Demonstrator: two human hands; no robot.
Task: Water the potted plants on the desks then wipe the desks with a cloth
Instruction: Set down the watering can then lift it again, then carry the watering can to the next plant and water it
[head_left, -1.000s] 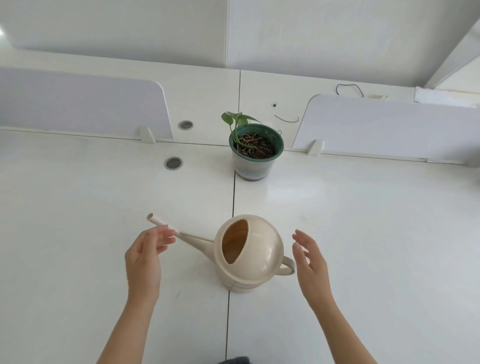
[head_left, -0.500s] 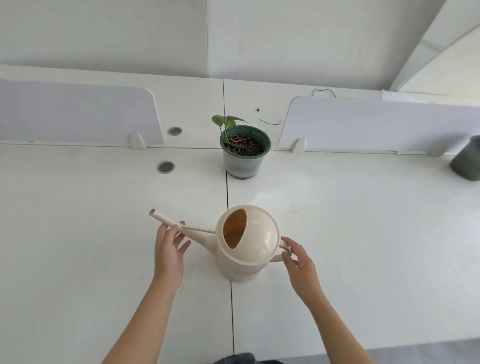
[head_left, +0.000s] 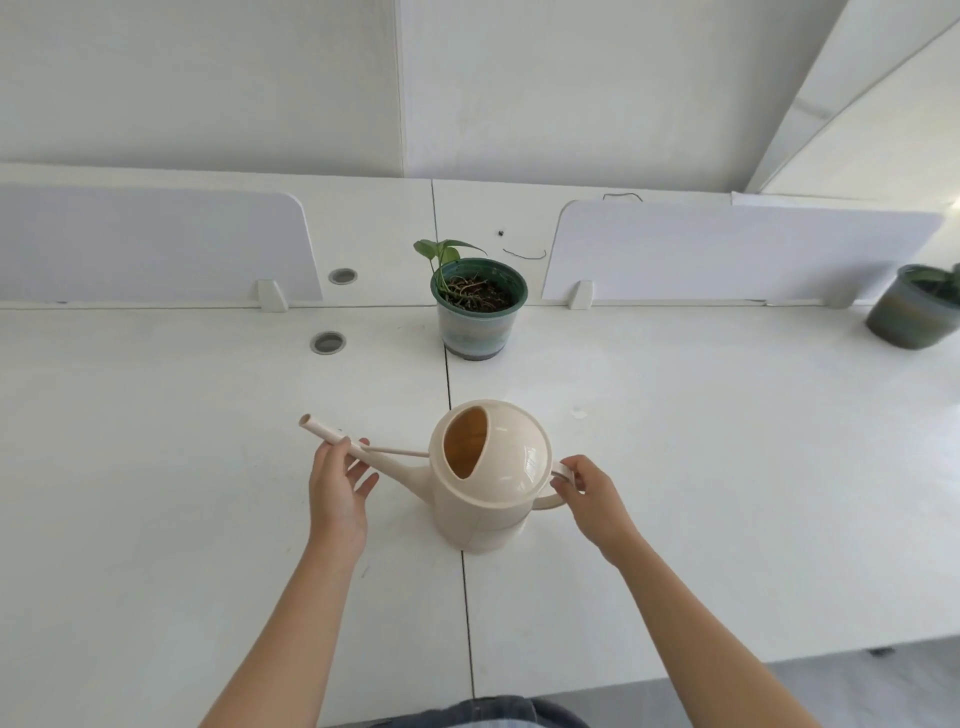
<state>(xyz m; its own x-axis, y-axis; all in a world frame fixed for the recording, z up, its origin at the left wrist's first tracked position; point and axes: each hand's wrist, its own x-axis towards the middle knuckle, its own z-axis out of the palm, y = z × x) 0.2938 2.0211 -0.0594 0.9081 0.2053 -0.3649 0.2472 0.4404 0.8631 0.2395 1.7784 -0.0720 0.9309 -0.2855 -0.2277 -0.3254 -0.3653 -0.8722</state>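
A cream watering can (head_left: 488, 478) stands on the white desk (head_left: 727, 467), right on the seam between two desktops, with its long spout pointing left. My left hand (head_left: 335, 488) touches the spout from the near side, fingers nearly straight. Curled round the can's handle at the right side are the fingers of my right hand (head_left: 592, 499). Beyond the can, a small leafy plant in a green-rimmed pot (head_left: 478, 312) stands near the dividers. A second, darker potted plant (head_left: 914, 312) is at the far right edge, partly cut off. No cloth is in view.
Two low white divider panels (head_left: 145, 244) (head_left: 727, 249) run along the back of the desk. Two round cable grommets (head_left: 328, 343) (head_left: 343, 275) sit at the back left. The desk's front edge shows at the lower right, with grey floor below.
My right hand moved in from beside the can and closed on its handle. My left hand shifted along the spout toward the can. The view swung right, bringing the second pot into sight.
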